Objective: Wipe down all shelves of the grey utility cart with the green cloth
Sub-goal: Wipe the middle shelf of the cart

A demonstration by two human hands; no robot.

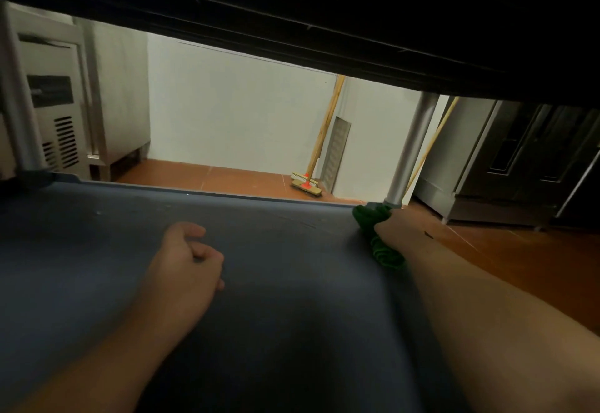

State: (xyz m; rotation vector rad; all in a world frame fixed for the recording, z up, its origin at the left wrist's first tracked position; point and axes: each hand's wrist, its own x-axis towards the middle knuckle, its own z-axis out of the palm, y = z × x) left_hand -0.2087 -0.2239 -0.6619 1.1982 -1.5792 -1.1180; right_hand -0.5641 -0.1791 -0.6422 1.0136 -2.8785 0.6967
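Nearest the camera, two bare forearms reach in under the dark underside of the upper shelf (pixel 357 16), so the head is evidently ducked low to see the shelf being cleaned; the left hand (pixel 186 258) rests on the grey cart shelf (pixel 276 282) with its fingers loosely curled and nothing in them — most likely a prop to steady the body while the other arm stretches. Further out, the right hand (pixel 394 227) grips the green cloth (pixel 378 237), bunched into a wad and pressed along the shelf's right edge, its far end touching the base of the metal corner post (pixel 410 149); the bunching probably lets the cloth get into that corner, where the rim meets the post. Beyond the shelf's far rim lies a red tiled floor (pixel 227 179); a broom (pixel 306 185) leans against the white wall, with a steel cabinet (pixel 58 104) to the left and dark-doored units on the right.
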